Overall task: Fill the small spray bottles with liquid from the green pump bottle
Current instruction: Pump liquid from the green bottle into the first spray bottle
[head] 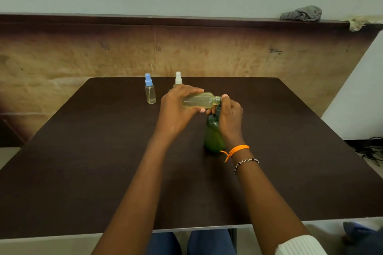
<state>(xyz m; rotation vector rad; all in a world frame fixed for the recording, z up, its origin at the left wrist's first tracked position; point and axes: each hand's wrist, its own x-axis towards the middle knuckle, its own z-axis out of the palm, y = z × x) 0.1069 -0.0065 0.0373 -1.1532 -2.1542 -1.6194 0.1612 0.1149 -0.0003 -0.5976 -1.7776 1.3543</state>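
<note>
Spray bottle [200, 100], uncapped, held sideways at frame centre.
Light, likely slippery plastic; left hand [176, 105] wraps its body, right hand [230, 114] grips green pump bottle [213, 132].

The pump head of the green pump bottle [214, 130] is covered by the right hand [230, 116]. The white-capped spray bottle [178, 78] is largely hidden behind the left hand [176, 105].

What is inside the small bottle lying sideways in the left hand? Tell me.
The uncapped bottle held sideways by the left hand holds pale yellow liquid filling most of it. Its open neck meets the green pump bottle nozzle. The left fingers cover its base end.
</note>
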